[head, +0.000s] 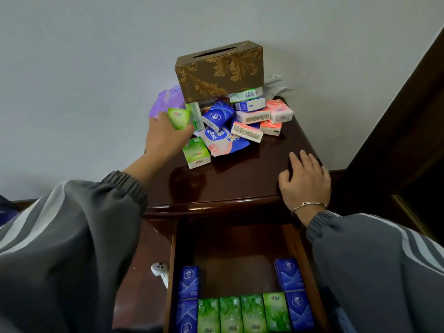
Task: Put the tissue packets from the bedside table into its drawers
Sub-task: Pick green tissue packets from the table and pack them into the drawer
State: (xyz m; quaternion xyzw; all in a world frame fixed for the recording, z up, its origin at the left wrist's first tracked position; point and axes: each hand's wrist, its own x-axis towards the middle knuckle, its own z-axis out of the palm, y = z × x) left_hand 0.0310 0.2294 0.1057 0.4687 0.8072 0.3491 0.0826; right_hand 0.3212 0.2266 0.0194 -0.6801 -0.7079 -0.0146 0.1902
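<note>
A heap of small tissue packets in green, blue, pink and white lies at the back of the dark wooden bedside table. My left hand is at the heap's left side, closed around a green packet. Another green packet lies just right of that hand. My right hand rests flat on the table's front right corner, fingers apart, holding nothing. Below the top, the open drawer holds blue packets at both sides and a row of green packets at the front.
A brown and gold tissue box rests on top of the heap, against the wall. A purple bag sits behind my left hand. A white object lies on the floor left of the drawer. Dark wood furniture rises at the right.
</note>
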